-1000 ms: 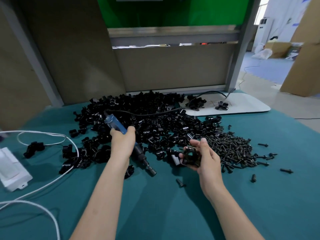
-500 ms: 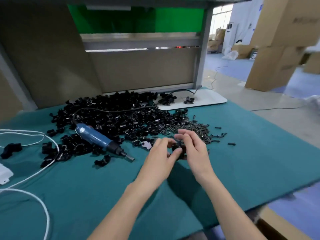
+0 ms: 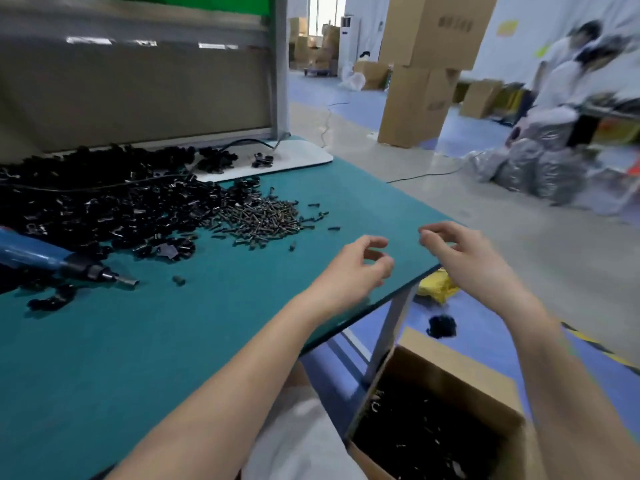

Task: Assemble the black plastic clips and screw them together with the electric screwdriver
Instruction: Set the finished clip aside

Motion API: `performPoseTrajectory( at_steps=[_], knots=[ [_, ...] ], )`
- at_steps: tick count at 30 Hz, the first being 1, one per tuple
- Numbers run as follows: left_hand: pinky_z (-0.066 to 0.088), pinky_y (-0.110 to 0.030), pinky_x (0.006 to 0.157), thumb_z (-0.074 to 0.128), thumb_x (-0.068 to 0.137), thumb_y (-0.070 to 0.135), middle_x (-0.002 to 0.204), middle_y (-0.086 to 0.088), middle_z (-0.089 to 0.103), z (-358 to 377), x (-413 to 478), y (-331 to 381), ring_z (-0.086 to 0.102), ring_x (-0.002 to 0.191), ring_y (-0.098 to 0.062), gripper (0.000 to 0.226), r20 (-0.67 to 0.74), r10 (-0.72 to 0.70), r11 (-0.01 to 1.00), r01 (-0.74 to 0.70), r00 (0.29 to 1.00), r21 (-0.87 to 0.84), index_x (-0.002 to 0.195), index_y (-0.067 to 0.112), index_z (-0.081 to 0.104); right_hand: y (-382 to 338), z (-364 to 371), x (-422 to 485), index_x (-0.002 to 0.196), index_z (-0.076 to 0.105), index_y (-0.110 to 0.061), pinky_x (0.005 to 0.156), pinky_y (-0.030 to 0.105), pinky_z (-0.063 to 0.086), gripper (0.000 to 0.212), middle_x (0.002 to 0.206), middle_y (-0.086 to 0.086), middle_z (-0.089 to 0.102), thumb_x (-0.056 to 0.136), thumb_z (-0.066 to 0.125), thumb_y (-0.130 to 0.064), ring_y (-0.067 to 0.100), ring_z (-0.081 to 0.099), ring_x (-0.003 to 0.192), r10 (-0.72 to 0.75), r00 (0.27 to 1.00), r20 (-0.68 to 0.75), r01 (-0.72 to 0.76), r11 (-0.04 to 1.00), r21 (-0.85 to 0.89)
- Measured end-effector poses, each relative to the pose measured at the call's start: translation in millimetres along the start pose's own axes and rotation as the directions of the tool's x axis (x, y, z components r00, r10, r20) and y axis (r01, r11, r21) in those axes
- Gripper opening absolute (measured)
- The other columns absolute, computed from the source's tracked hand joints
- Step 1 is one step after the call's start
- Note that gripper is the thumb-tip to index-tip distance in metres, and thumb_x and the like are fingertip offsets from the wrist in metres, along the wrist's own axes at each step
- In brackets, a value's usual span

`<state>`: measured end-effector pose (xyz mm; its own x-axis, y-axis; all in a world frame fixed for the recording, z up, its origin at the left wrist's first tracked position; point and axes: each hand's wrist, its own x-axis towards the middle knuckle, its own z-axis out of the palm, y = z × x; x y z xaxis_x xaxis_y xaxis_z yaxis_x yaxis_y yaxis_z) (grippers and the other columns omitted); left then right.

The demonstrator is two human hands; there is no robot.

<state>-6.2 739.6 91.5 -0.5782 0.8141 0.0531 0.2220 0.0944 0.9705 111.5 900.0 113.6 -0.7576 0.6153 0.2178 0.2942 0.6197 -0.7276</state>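
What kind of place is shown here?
Probably a factory or warehouse assembly station: a heap of black plastic clips and screws on a green-covered bench, an electric screwdriver, and stacked cardboard boxes on the floor behind.

No writing can be read. The upper cardboard box (image 3: 433, 29) of the stack on the floor beyond the bench's far right corner bears a dark print on its side, too blurred to make out. The lower box (image 3: 412, 105) carries a fainter mark, also illegible. A yellow sheet (image 3: 506, 28) on the white wall shows no legible letters
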Motion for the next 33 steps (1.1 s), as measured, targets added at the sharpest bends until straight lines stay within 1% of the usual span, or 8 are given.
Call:
performPoseTrajectory(
  at_steps=[4, 6, 9, 13, 18, 21, 29, 33],
  knots=[
    [0.06, -0.039, 0.086, 0.054, 0.103, 0.03, 0.114, 0.007, 0.063, -36, -14, -13, 0.068, 0.1, -0.017, 0.021, -0.14, 0.049, 0.992, -0.031, 0.989, 0.126, 0.124, 0.03, 0.053, -24, 23, -4, 0.104, 0.062, -0.046, 0.078, 0.025, 0.05, 0.011, 0.108, -0.015, 0.071, 0.103, 0.053, -0.04, -0.003, 0.065, 0.098, -0.054, 0.998, -0.015, 0.055, 0.995, 0.083],
    [0.056, -0.025, 0.076, 0.053, 0.103, 0.029, 0.114, 0.009, 0.063, -64, -27, -26, 0.065, 0.097, -0.009, 0.02, -0.26, 0.062, 0.981, -0.011, 0.964, 0.196, 0.123, 0.031, 0.055, -45, 51, -2, 0.11, 0.062, -0.043, 0.08, 0.025, 0.051, 0.013, 0.108, -0.017, 0.071, 0.105, 0.052, -0.037, -0.006, 0.065, 0.097, -0.099, 0.994, 0.043, 0.093, 0.988, 0.119],
    [0.044, -0.019, 0.09, 0.052, 0.103, 0.023, 0.12, 0.01, 0.059, -115, -60, -52, 0.057, 0.11, -0.006, 0.029, -0.448, 0.118, 0.922, 0.07, 0.886, 0.381, 0.132, 0.024, 0.054, -75, 108, -1, 0.119, 0.064, -0.034, 0.085, 0.022, 0.047, 0.018, 0.109, -0.02, 0.068, 0.106, 0.052, -0.032, -0.005, 0.063, 0.1, -0.205, 0.966, 0.157, 0.181, 0.972, 0.15],
    [0.034, -0.031, 0.106, 0.051, 0.102, 0.025, 0.134, 0.005, 0.048, -185, -123, -86, 0.04, 0.127, -0.013, 0.038, -0.633, 0.22, 0.688, 0.342, 0.742, 0.64, 0.14, 0.019, 0.049, -115, 192, -2, 0.142, 0.051, -0.028, 0.099, 0.028, 0.042, 0.036, 0.14, -0.013, 0.054, 0.109, 0.043, -0.038, 0.009, 0.048, 0.128, -0.343, 0.868, 0.359, 0.356, 0.934, 0.031],
    [0.023, -0.05, 0.12, 0.055, 0.098, 0.042, 0.154, -0.015, 0.033, -256, -182, -113, 0.026, 0.146, -0.034, 0.062, -0.817, 0.109, 0.408, 0.724, 0.566, 0.556, 0.15, 0.014, 0.039, -155, 280, -6, 0.161, 0.022, -0.019, 0.126, 0.046, 0.015, 0.056, 0.168, 0.009, 0.02, 0.111, 0.035, -0.039, 0.029, 0.014, 0.155, -0.366, 0.796, 0.483, 0.496, 0.851, -0.173],
    [0.014, -0.051, 0.124, 0.049, 0.097, 0.053, 0.161, -0.015, 0.021, -278, -183, -122, 0.014, 0.151, -0.033, 0.073, -0.847, 0.007, 0.403, 0.774, 0.532, 0.489, 0.155, 0.016, 0.026, -171, 314, 1, 0.164, 0.011, -0.02, 0.127, 0.054, 0.004, 0.062, 0.172, 0.012, 0.006, 0.11, 0.033, -0.042, 0.033, 0.001, 0.159, -0.366, 0.797, 0.48, 0.515, 0.827, -0.226],
    [0.008, -0.051, 0.125, 0.045, 0.098, 0.055, 0.167, -0.016, 0.004, -318, -149, -131, -0.004, 0.155, -0.033, 0.079, -0.868, -0.02, 0.477, 0.768, 0.496, 0.428, 0.158, 0.016, 0.011, -185, 355, 57, 0.165, 0.004, -0.022, 0.127, 0.054, 0.001, 0.075, 0.173, 0.009, 0.001, 0.106, 0.034, -0.058, 0.03, -0.004, 0.159, -0.336, 0.817, 0.469, 0.491, 0.832, -0.26],
    [0.02, -0.049, 0.123, 0.046, 0.1, 0.049, 0.162, -0.014, 0.028, -324, -147, -135, 0.013, 0.154, -0.031, 0.076, -0.865, 0.026, 0.491, 0.747, 0.5, 0.447, 0.158, 0.016, 0.011, -186, 361, 68, 0.164, 0.015, -0.026, 0.127, 0.05, 0.005, 0.07, 0.171, 0.005, 0.015, 0.105, 0.036, -0.059, 0.028, 0.004, 0.158, -0.366, 0.802, 0.472, 0.508, 0.833, -0.218]
  ],
)
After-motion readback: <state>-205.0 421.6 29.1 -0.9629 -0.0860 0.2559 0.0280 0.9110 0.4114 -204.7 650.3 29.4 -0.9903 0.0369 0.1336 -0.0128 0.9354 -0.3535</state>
